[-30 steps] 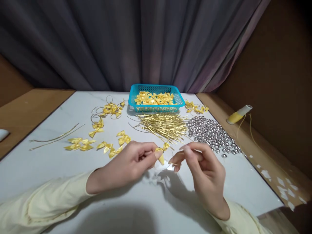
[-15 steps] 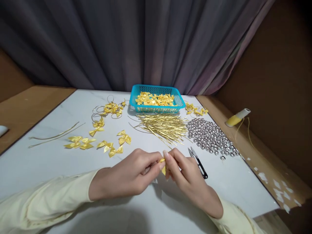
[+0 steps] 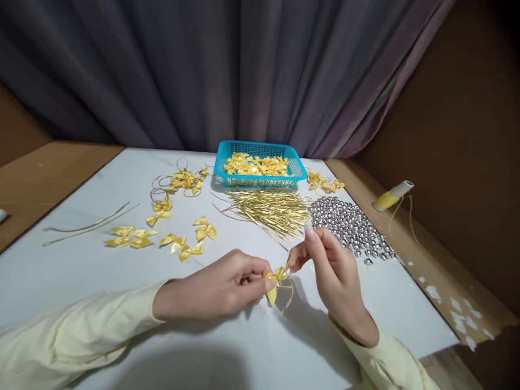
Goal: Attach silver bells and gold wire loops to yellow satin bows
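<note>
My left hand pinches a yellow satin bow between thumb and forefinger, one ribbon tail pointing down. From the bow's right side a thin gold cord curves downward in a loose loop. Just to the right is my right hand, thumb raised and fingers curled. Its fingertips meet close to the bow and appear to hold a strand of the cord; the exact grip is partly hidden. Several finished-looking yellow bows lie left of my hands.
A blue basket of yellow bows stands at the back. Before it lies a pile of gold cords, with silver beads to its right. Bows with looped cords are at back left. A yellow thread spool lies at right.
My right hand has moved right and up from the bow, and its thumb has lifted. The bow and cord loop now show. The black snips are now out of sight where my right hand is.
</note>
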`<state>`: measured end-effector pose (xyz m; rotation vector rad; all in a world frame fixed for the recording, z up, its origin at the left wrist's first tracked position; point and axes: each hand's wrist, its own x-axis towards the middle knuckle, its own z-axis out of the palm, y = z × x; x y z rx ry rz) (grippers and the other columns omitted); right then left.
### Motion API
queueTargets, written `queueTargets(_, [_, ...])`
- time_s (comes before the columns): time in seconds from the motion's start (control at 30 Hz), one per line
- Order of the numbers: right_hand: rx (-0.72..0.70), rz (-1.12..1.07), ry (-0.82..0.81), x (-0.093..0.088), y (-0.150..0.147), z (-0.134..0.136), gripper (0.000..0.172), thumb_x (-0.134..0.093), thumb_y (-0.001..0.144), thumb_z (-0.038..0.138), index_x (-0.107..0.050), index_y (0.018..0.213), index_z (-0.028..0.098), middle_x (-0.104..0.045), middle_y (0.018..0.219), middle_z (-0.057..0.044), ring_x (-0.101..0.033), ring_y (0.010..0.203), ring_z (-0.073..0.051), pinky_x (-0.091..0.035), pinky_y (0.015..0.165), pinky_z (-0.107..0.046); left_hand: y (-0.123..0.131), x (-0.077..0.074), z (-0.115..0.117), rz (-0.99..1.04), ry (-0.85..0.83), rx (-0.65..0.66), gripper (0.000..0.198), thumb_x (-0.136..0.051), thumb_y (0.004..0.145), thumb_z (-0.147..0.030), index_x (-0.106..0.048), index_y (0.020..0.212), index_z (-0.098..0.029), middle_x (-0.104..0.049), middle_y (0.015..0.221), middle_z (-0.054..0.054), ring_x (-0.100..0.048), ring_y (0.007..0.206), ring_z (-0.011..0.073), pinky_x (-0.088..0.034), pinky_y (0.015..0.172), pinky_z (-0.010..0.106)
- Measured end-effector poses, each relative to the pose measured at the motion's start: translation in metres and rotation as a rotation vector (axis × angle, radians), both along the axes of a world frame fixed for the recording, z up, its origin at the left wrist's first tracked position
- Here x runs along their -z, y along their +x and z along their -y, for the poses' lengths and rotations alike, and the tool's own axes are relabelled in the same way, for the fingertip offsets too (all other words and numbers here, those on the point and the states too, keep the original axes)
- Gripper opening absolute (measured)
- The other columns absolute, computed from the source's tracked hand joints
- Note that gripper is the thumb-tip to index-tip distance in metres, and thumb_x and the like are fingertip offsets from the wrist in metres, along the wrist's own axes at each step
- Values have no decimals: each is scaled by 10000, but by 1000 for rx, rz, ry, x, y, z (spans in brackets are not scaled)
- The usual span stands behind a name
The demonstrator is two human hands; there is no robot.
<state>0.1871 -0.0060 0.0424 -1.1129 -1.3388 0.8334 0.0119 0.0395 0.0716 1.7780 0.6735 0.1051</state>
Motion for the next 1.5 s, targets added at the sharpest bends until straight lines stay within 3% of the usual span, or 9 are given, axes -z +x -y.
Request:
queueTargets(0.27, [207, -219, 147, -15, 28, -15, 255, -434, 913, 284, -425, 673, 196, -548, 478, 38, -486, 394, -82, -347, 361, -198, 1, 8, 1, -14, -165, 47, 245, -455, 842, -278, -426, 633, -154, -349, 542, -54, -265, 487, 76, -212, 440, 203])
queueTargets(0.4, [271, -194, 173, -12, 40, -23, 261, -451, 905, 297, -432, 665, 196, -547, 480, 38, -447, 360, -70, -313, 344, -199, 1, 7, -2, 0, -211, 63, 253, -469, 841, -319, -479, 659, -142, -374, 547, -52, -287, 483, 75, -223, 446, 199])
queueTargets(0.6, [318, -80, 163, -6, 39, -25, 261, -468, 891, 340, -440, 676, 193, -543, 496, 41, -449, 377, -72, -340, 374, -205, 0, 9, -5, 3, -198, 85, 293, -457, 846, -352, -456, 635, -149, -389, 555, -47, -292, 488, 75, -225, 446, 198])
queueTargets(0.73, [320, -55, 161, -8, 37, -26, 252, -468, 890, 330, -496, 689, 181, -585, 593, 18, -523, 473, -91, -425, 463, -225, 1, 9, -4, -18, -226, 94, 311, -439, 855, -366, -422, 625, -157, -364, 553, -50, -273, 483, 76, -216, 450, 210])
queueTargets(0.9, [85, -303, 38, -12, 38, -25, 248, -412, 912, 310, -551, 756, 175, -645, 776, -35, -612, 687, -127, -488, 641, -268, 1, 9, -5, 8, -305, 123, 329, -434, 857, -393, -423, 627, -158, -350, 546, -51, -260, 480, 78, -218, 455, 215])
queueTargets(1.03, [-136, -395, -136, -10, 37, -23, 236, -403, 910, 310, -509, 740, 185, -551, 580, 21, -539, 542, -106, -454, 563, -244, 0, 6, -7, 0, -259, 150, 311, -428, 867, -384, -454, 659, -154, -354, 558, -49, -259, 481, 79, -220, 457, 217])
queueTargets(1.17, [-307, -264, -243, -7, 30, -17, 140, -444, 892, 340, -475, 886, 203, -415, 460, 86, -417, 431, -96, -360, 462, -222, -2, -1, -9, -16, -55, 178, 312, -399, 889, -374, -493, 695, -149, -375, 567, -44, -266, 472, 76, -222, 440, 208])
queueTargets(1.3, [-498, -104, -341, -11, 25, -8, 193, -484, 874, 340, -429, 1025, 233, -352, 498, 106, -318, 430, -79, -264, 430, -197, -5, -8, -10, -17, 95, 216, 308, -400, 894, -347, -451, 656, -158, -335, 536, -56, -280, 479, 76, -242, 454, 198])
queueTargets(1.5, [-591, 316, -348, -12, 20, 1, 215, -662, 739, 335, -548, 854, 194, -333, 547, 93, -289, 484, -67, -231, 446, -195, -7, -15, -12, -64, 13, 234, 304, -407, 890, -355, -433, 656, -163, -292, 533, -59, -252, 479, 80, -216, 431, 200])
